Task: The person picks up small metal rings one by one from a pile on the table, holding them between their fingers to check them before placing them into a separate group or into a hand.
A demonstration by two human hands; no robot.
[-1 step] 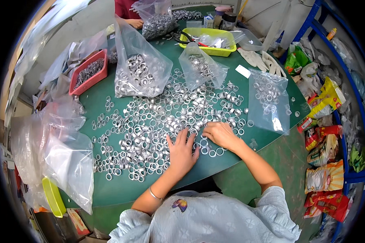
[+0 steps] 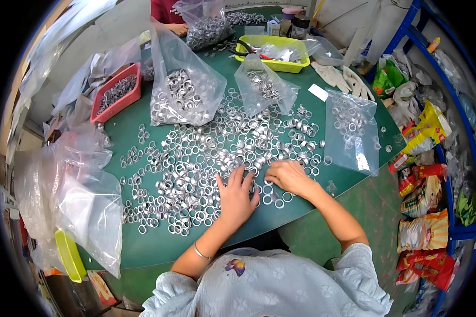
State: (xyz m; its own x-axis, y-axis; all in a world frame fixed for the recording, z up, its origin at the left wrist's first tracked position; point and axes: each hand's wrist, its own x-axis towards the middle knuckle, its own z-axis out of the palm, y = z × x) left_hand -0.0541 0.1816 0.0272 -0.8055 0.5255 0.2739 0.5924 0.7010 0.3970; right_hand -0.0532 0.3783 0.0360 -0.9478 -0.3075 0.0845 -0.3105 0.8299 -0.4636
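Many loose silver metal rings (image 2: 188, 185) lie scattered and heaped over the green table (image 2: 148, 248) in front of me. My left hand (image 2: 236, 201) rests at the near edge of the heap, palm down with its fingers spread over the rings. Close to its right, my right hand (image 2: 291, 177) is closed, fingers bent down toward the tabletop. Its fingertips are partly hidden, so anything in them cannot be made out. A few separate rings (image 2: 278, 203) lie just below that hand.
Clear bags of rings stand beyond the heap: a large one (image 2: 188, 100) and a smaller one (image 2: 264, 87). Another bag (image 2: 353, 132) lies flat at right. A pink basket (image 2: 136, 95), a yellow-green basket (image 2: 293, 67) and white gloves (image 2: 330, 76) are farther back. Another person's hand (image 2: 179, 29) shows.
Both hands stay in almost the same place. The whole view has shifted very slightly; the rings beside my right hand look a little differently placed.
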